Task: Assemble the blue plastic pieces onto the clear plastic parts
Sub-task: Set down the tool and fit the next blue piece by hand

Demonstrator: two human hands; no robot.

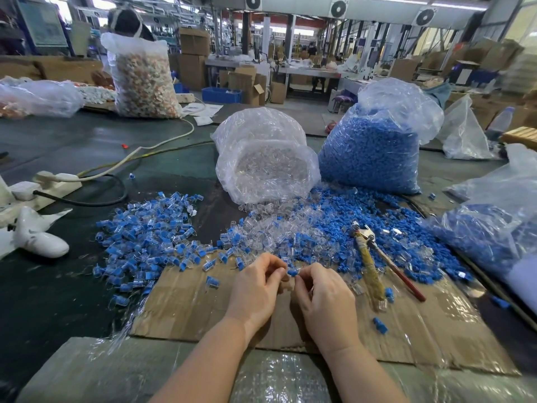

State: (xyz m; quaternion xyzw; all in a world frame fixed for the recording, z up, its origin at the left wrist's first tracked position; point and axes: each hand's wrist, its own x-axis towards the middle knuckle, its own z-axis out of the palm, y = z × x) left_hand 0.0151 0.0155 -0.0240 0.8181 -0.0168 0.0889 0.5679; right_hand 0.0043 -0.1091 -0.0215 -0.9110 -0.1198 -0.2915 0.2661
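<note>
The fingertips of both hands meet over the far edge of the cardboard (203,309), pinching one small blue piece (292,272) between them; the left hand (255,289) has thumb and forefinger curled on its left side, the right hand (322,298) curls on its right side, and whether a clear part is also held there I cannot tell, it is too small; just beyond the fingers lies a heap of clear parts (279,234), spilling from an open clear bag (267,167) at the middle of the table (72,146); to the right of that heap loose blue pieces (386,225) spread from the foot of a tall blue-filled bag (374,149); pliers (374,257) with a red and a wrapped handle lie across them, handles toward the cardboard's right side; to the left, a pile of joined blue-and-clear units (145,237) runs onto the cardboard's far left corner; a third bag (494,228) of blue sits at the table's right edge; a power strip (43,184) and white cable lie toward the left edge.
</note>
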